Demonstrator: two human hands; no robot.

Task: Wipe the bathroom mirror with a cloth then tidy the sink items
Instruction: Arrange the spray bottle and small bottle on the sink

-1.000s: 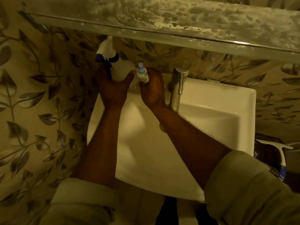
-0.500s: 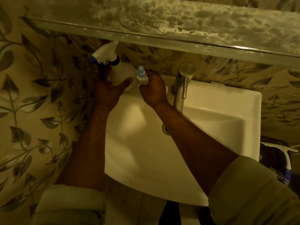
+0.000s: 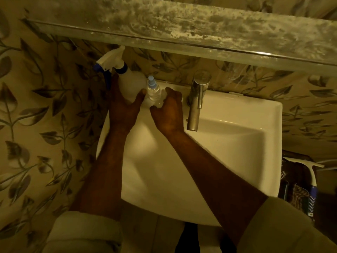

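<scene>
A smeared mirror (image 3: 182,28) is hanging above the white sink (image 3: 237,143). At the sink's far left corner, the left hand (image 3: 124,108) is wrapping around the big spray bottle (image 3: 127,83). Just right of it, the right hand (image 3: 168,114) is gripping the small clear bottle (image 3: 154,92).

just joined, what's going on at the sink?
A person is tidying bottles at the back left corner of the sink. The left hand grips the large spray bottle; the right hand is around the small clear bottle beside it, left of the faucet. The mirror above looks streaky.
</scene>
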